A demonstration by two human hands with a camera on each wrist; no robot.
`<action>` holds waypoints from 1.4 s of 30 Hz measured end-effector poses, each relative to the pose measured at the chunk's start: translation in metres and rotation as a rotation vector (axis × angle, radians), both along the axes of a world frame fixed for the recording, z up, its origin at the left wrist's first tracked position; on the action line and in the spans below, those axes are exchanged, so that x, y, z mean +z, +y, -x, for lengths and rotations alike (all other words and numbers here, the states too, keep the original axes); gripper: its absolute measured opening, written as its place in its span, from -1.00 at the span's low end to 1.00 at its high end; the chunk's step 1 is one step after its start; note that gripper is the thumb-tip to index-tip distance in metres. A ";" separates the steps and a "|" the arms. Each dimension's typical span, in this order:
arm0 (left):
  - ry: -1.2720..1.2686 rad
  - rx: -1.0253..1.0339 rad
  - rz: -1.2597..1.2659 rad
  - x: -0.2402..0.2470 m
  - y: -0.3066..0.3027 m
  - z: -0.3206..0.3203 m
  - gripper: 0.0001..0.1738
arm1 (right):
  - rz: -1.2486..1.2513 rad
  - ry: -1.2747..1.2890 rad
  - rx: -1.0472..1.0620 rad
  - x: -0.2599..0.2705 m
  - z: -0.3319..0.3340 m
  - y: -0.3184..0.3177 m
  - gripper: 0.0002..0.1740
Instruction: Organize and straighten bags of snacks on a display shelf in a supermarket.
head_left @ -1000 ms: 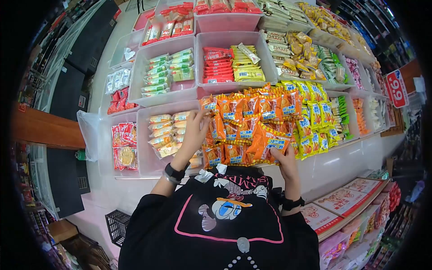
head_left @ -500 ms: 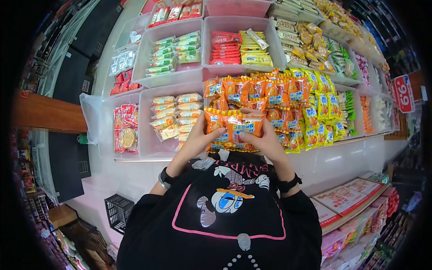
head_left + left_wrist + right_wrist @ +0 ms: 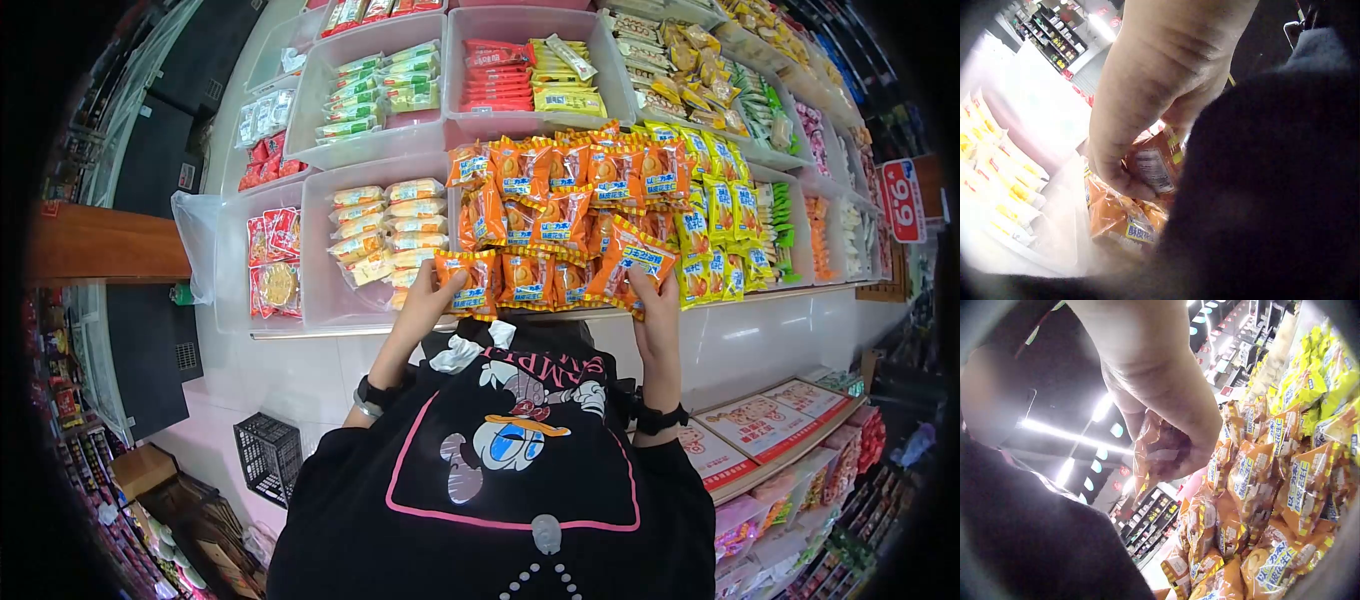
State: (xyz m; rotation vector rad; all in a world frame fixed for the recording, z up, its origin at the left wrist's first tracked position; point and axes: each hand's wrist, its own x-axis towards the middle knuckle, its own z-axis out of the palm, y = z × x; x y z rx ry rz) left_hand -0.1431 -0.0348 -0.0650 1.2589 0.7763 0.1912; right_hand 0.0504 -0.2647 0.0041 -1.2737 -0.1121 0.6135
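At the near left corner of the orange pile, my left hand (image 3: 425, 308) grips an orange snack packet (image 3: 466, 274), thumb on its front. The left wrist view shows a white barcode label (image 3: 1152, 169) beside the curled fingers. My right hand (image 3: 657, 308) pinches another orange snack packet (image 3: 632, 262) by its lower edge at the pile's near right. That packet (image 3: 1145, 450) appears edge-on in the right wrist view, raised off the pile. Between and beyond the hands, rows of similar orange packets (image 3: 570, 215) are stacked.
Left of the pile, a clear bin (image 3: 318, 240) holds pale wrapped snacks (image 3: 415, 225). Yellow packets (image 3: 718, 225) adjoin the pile on the right. More bins of sweets rise behind. A black crate (image 3: 267, 460) stands on the floor at left, and a low display shelf (image 3: 750, 430) at right.
The left hand left the pile's far left side, and both hands came together over orange packets. Now they have moved apart, each with a packet, the right one further right.
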 end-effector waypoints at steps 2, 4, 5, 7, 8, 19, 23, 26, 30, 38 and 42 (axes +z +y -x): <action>0.111 -0.062 -0.174 -0.002 -0.001 -0.005 -0.37 | -0.020 0.018 -0.022 -0.003 0.000 -0.005 -0.53; 0.138 -0.082 -0.215 -0.012 0.000 -0.009 -0.37 | -0.026 0.009 -0.028 -0.003 0.002 -0.007 -0.53; 0.123 -0.064 -0.241 -0.014 -0.001 -0.010 -0.38 | -0.032 0.000 -0.031 -0.002 0.003 -0.008 -0.54; 0.110 -0.052 -0.264 -0.014 -0.004 -0.014 -0.39 | -0.035 -0.004 -0.035 -0.001 0.006 -0.008 -0.54; 0.108 -0.054 -0.294 -0.011 -0.004 -0.016 -0.41 | -0.039 -0.009 -0.032 -0.001 0.007 -0.008 -0.55; 0.163 -0.049 -0.530 -0.042 0.007 -0.022 -0.26 | -0.065 0.020 0.018 -0.021 0.013 -0.006 -0.55; 0.149 -0.037 -0.501 -0.031 0.001 -0.022 -0.19 | -0.015 -0.049 0.089 -0.021 0.017 0.000 -0.57; 0.182 0.008 -0.641 -0.024 -0.004 -0.019 -0.18 | 0.037 -0.017 0.148 -0.011 0.022 0.003 -0.58; 0.173 0.015 -0.632 -0.027 -0.002 -0.013 -0.15 | 0.265 0.027 0.295 -0.020 0.029 0.005 -0.56; 0.082 -0.091 -0.882 -0.002 -0.014 -0.007 -0.13 | 0.188 0.147 0.399 -0.053 0.028 0.017 -0.46; -0.019 -0.128 -0.935 -0.002 -0.019 -0.010 -0.15 | 0.107 0.245 0.468 -0.068 0.034 0.031 -0.52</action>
